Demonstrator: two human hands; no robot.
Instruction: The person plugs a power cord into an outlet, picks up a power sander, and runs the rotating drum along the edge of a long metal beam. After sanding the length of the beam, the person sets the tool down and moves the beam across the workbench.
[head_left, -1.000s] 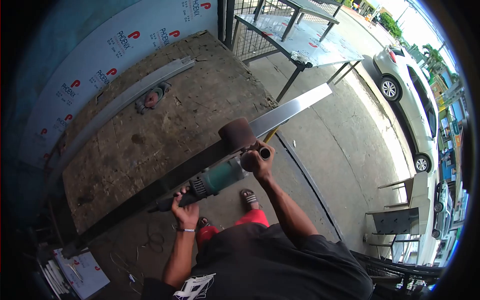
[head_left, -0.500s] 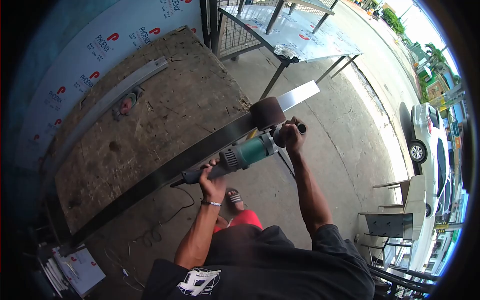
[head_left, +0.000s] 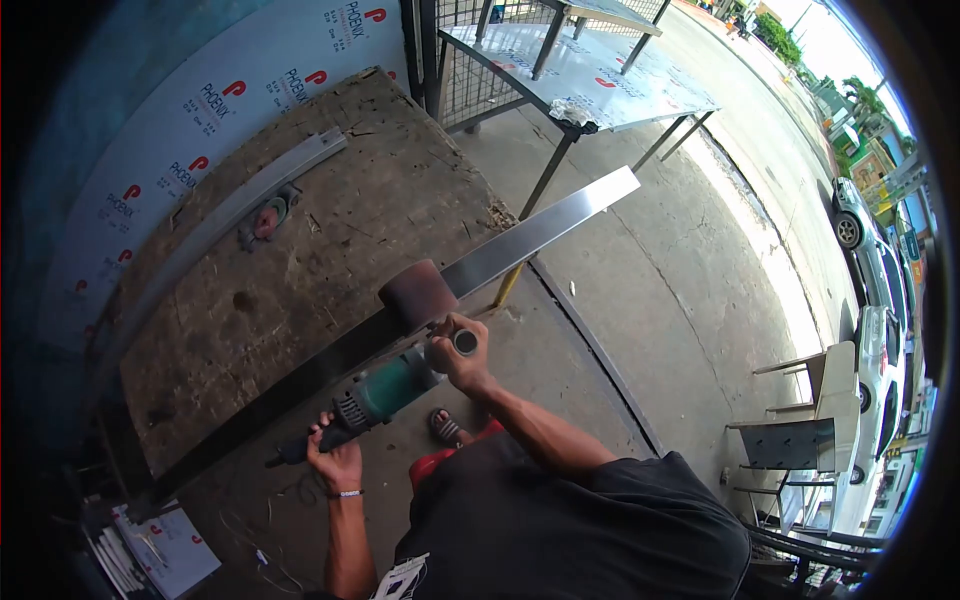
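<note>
Lighting: we record strong daylight from the upper right of the frame, washing out the street [head_left: 800, 120]. Left side dim, shaded. Glare streaks the steel strip [head_left: 550, 225]. Fisheye bending, black vignette at every edge. Focus generally sharp.

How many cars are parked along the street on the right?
3, all at the right edge: a white car farthest up the street, a second car below it, and a third nearer still. More may be hidden beyond the frame's dark rim.
</note>
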